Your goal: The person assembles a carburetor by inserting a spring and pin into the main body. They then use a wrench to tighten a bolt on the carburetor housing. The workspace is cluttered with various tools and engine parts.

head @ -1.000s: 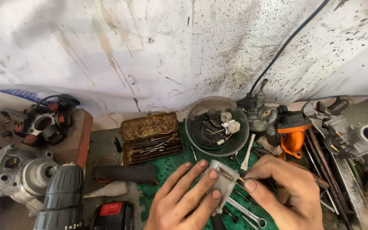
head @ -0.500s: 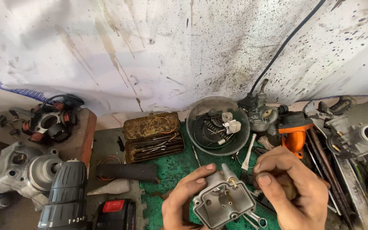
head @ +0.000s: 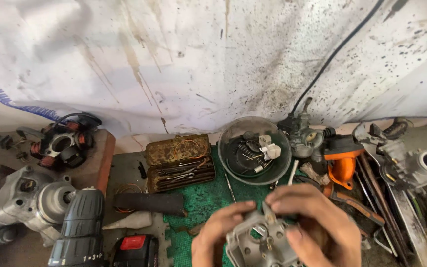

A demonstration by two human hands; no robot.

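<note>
Both my hands hold a grey metal carburetor part (head: 263, 242) low in the middle of the view, over the green mat (head: 198, 198). My left hand (head: 216, 237) grips its left side from below. My right hand (head: 317, 222) curls over its top right, thumb and fingers pinching near a small brass piece on the part. The lower part of the piece runs out of the picture.
A clear round bowl (head: 254, 151) with springs and small white pieces stands behind my hands. A rusty open tin (head: 180, 162) of tools lies to its left. A carburetor (head: 305, 136), an orange tool (head: 342, 160), a cordless drill (head: 77, 227) and engine parts crowd the bench.
My hands have lifted the metal part off the mat and turned it toward me. My right hand has moved onto its top.
</note>
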